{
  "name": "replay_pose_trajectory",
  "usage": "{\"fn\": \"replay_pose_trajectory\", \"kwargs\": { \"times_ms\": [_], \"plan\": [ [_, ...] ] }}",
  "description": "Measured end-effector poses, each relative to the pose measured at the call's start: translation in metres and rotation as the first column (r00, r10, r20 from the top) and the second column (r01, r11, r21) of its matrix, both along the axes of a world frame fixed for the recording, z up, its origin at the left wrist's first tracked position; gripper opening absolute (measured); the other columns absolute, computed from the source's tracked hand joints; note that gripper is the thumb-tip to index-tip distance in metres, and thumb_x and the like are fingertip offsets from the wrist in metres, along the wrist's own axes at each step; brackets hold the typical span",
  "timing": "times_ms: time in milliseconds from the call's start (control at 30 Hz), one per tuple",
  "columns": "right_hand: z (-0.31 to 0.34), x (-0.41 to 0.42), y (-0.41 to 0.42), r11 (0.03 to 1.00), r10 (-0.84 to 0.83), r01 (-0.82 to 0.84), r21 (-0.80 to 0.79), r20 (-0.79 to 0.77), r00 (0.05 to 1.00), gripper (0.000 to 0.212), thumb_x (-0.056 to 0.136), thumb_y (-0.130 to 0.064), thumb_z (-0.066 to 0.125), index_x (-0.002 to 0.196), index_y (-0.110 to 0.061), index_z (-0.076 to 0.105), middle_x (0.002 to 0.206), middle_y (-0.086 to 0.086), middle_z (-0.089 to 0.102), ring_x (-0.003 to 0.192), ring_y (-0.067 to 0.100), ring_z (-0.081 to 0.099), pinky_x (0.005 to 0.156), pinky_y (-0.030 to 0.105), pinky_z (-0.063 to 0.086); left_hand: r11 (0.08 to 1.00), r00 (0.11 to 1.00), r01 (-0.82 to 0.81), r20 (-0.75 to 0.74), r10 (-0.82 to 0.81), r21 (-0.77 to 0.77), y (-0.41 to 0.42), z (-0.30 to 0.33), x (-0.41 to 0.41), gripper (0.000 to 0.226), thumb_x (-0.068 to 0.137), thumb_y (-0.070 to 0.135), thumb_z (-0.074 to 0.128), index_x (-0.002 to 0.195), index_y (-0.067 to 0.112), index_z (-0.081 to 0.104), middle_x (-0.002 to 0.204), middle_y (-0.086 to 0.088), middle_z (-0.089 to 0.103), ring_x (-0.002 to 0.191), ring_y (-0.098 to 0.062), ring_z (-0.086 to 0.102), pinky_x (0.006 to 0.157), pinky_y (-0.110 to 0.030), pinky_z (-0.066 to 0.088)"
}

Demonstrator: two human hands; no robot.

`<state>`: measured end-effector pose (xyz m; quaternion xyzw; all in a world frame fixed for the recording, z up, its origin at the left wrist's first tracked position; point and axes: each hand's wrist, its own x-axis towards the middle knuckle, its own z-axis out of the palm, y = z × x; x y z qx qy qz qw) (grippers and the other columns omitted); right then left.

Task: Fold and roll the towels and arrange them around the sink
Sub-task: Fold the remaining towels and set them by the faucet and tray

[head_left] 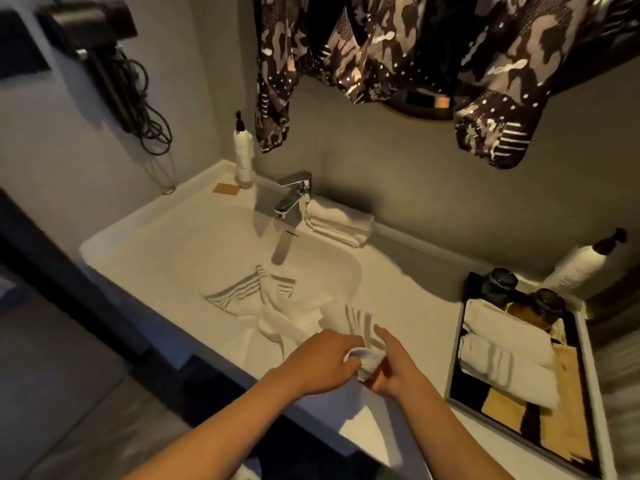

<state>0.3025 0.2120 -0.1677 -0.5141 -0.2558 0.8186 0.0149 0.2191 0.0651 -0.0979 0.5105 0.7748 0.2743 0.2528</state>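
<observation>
Dim, warm light falls on grey walls (433,188). A black hairdryer (90,22) hangs on the left wall, its cord (152,112) looped below. Patterned dark fabric (398,46) hangs above the white desk (145,223).

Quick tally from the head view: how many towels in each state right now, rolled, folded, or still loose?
Rolled towels on the tray: 2
Folded towels beside the faucet: 1 stack
Loose striped towel in both hands, draped into the sink: 1
Total: 4

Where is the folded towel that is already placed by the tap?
The folded towel lies on the counter at the back of the sink, just right of the faucet, against the wall.
</observation>
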Motion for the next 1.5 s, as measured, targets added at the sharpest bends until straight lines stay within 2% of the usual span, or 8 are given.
{"fn": "replay_pose_trajectory", "kwargs": {
  "times_ms": [233, 367, 500, 733, 900, 1300, 1400, 1500],
  "plan": [
    [0.035, -0.044, 0.026, 0.888, -0.071, 0.047, 0.457, 0.036, 0.997, 0.040, 0.091, -0.014, 0.061, 0.126, 0.005, 0.054, 0.118, 0.025, 0.065, 0.096, 0.035, 0.066, 0.089, 0.046, 0.053, 0.989, 0.988, -0.051, 0.139, 0.071, -0.140, -0.024, -0.005, -0.013, 0.002, 0.083, 0.023, 0.052, 0.083, 0.023, 0.054, 0.082, 0.005, 0.061, 0.083, -0.022, 0.059, 0.064, -0.029, 0.040],
    [0.110, -0.019, 0.065, 0.655, -0.193, 0.206, 0.727, -0.102, 0.976, 0.014, 0.093, -0.018, 0.059, 0.103, -0.008, 0.062, 0.102, 0.010, 0.068, 0.086, 0.023, 0.065, 0.079, 0.036, 0.053, 0.997, 0.990, -0.038, 0.132, 0.046, -0.062, 0.017, 0.015, 0.007, 0.013, 0.089, 0.018, 0.057, 0.100, 0.017, 0.063, 0.096, -0.006, 0.068, 0.089, -0.027, 0.062, 0.071, -0.031, 0.046],
    [0.128, 0.059, 0.135, 0.405, -0.420, 0.180, 0.896, 0.007, 0.908, 0.040, 0.089, -0.033, 0.059, 0.119, -0.007, 0.059, 0.117, 0.008, 0.063, 0.107, 0.029, 0.061, 0.093, 0.038, 0.049, 0.985, 0.957, 0.140, 0.243, -0.160, 0.099, 0.079, 0.030, 0.085, 0.013, 0.094, 0.031, 0.057, 0.101, 0.022, 0.063, 0.110, -0.007, 0.070, 0.097, -0.021, 0.062, 0.076, -0.031, 0.047],
    [0.071, 0.193, 0.190, 0.553, -0.492, -0.006, 0.833, 0.332, 0.805, 0.039, 0.091, -0.030, 0.064, 0.122, -0.006, 0.061, 0.116, 0.015, 0.066, 0.105, 0.037, 0.062, 0.094, 0.051, 0.052, 0.888, 0.867, 0.455, 0.260, -0.426, -0.063, 0.139, -0.015, 0.192, 0.016, 0.087, 0.009, 0.057, 0.100, 0.006, 0.049, 0.097, -0.022, 0.059, 0.084, -0.038, 0.056, 0.063, -0.035, 0.034],
    [0.098, 0.235, 0.199, 0.520, -0.546, -0.013, 0.854, 0.344, 0.764, 0.029, 0.094, -0.024, 0.058, 0.116, -0.006, 0.064, 0.116, 0.019, 0.066, 0.100, 0.039, 0.063, 0.090, 0.051, 0.053, 0.892, 0.779, 0.451, 0.500, -0.378, -0.029, 0.162, 0.017, 0.230, 0.051, 0.089, 0.007, 0.059, 0.139, 0.014, 0.049, 0.136, -0.011, 0.054, 0.118, -0.033, 0.053, 0.082, -0.035, 0.042],
    [0.150, 0.214, 0.202, 0.372, -0.478, -0.471, 0.800, 0.600, 0.642, 0.031, 0.092, -0.015, 0.057, 0.112, 0.008, 0.060, 0.100, 0.026, 0.063, 0.083, 0.039, 0.061, 0.075, 0.046, 0.053, 0.943, 0.570, 0.305, 0.818, -0.071, -0.131, 0.182, 0.048, 0.287, 0.033, 0.080, 0.037, 0.061, 0.108, 0.020, 0.066, 0.101, 0.001, 0.057, 0.090, -0.017, 0.051, 0.085, -0.033, 0.040],
    [0.165, 0.214, 0.207, 0.322, -0.473, -0.558, 0.765, 0.640, 0.606, 0.031, 0.093, -0.018, 0.060, 0.112, 0.007, 0.059, 0.097, 0.023, 0.060, 0.081, 0.036, 0.056, 0.070, 0.042, 0.049, 0.952, 0.635, 0.301, 0.757, -0.152, -0.062, 0.184, 0.045, 0.287, 0.036, 0.092, 0.041, 0.056, 0.115, 0.015, 0.063, 0.109, -0.004, 0.060, 0.098, -0.017, 0.049, 0.086, -0.032, 0.036],
    [0.174, 0.216, 0.210, 0.317, -0.444, -0.599, 0.735, 0.673, 0.591, 0.028, 0.093, -0.019, 0.060, 0.106, 0.006, 0.060, 0.094, 0.024, 0.062, 0.082, 0.040, 0.061, 0.070, 0.046, 0.055, 0.961, 0.693, 0.274, 0.700, -0.173, -0.035, 0.176, 0.039, 0.274, 0.040, 0.094, 0.055, 0.048, 0.078, 0.020, 0.057, 0.090, -0.006, 0.057, 0.087, -0.019, 0.048, 0.070, -0.034, 0.035]
  ]
}}
